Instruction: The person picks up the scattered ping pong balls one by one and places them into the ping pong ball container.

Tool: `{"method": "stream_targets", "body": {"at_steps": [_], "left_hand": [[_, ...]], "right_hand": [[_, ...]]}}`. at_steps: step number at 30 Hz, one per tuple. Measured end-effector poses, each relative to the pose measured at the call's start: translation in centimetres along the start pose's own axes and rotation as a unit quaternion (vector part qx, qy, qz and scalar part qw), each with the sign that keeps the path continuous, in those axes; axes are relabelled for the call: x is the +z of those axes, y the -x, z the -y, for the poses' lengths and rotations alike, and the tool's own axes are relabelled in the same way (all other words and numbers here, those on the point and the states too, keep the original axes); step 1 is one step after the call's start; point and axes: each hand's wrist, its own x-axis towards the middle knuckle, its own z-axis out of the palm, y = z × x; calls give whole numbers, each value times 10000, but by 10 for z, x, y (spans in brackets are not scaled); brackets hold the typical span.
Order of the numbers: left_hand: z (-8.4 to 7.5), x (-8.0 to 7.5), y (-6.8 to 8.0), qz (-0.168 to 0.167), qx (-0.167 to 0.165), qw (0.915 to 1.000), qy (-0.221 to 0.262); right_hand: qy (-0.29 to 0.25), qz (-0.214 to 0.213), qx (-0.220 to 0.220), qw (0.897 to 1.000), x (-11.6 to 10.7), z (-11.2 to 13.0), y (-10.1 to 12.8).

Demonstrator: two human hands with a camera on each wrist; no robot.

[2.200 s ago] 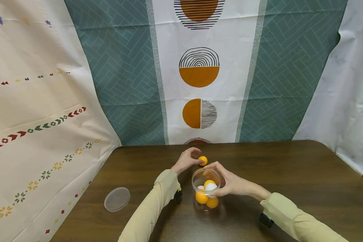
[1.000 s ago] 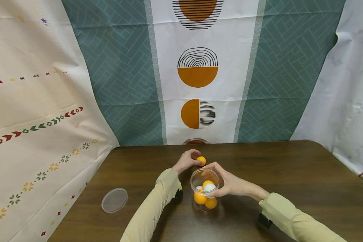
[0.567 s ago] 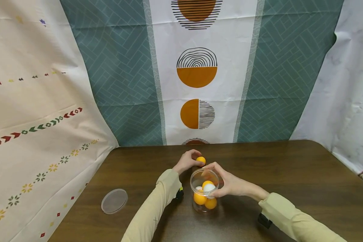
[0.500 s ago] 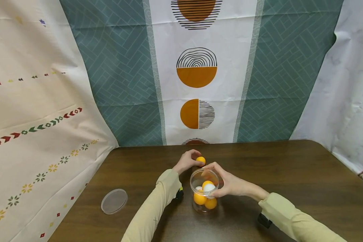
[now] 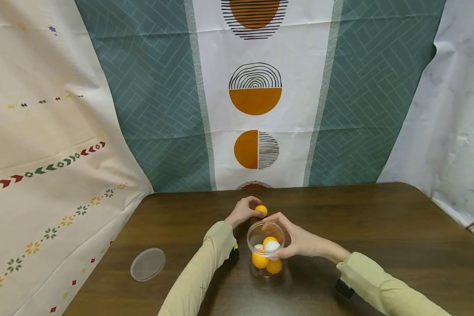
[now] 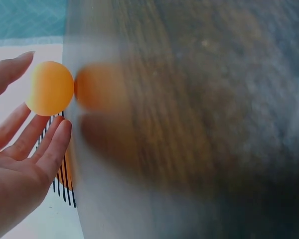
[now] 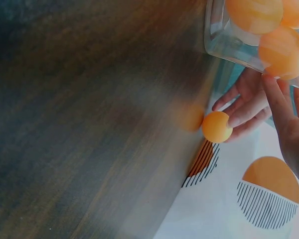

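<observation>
There was 1 clear jar (image 5: 266, 245) on 1 table (image 5: 379, 228), 1 loose lid (image 5: 148, 264), 1 orange ball (image 5: 261, 210) outside, and roughly 5 balls inside, 2 of them white.

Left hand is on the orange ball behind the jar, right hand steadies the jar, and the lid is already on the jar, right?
Not quite. The lid is off: the head view shows it lying flat on the table, off to the left of the open jar. The rest holds: the left hand is on the orange ball behind the jar, and the right hand grips the jar.
</observation>
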Motion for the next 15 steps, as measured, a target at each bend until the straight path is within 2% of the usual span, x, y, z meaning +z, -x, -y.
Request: {"method": "stream_targets", "body": {"at_steps": [15], "left_hand": [[1,-1,-2,69,76,9998,-164]], "right_hand": [[-45,-19,-6,10000,0,0,-1]]}}
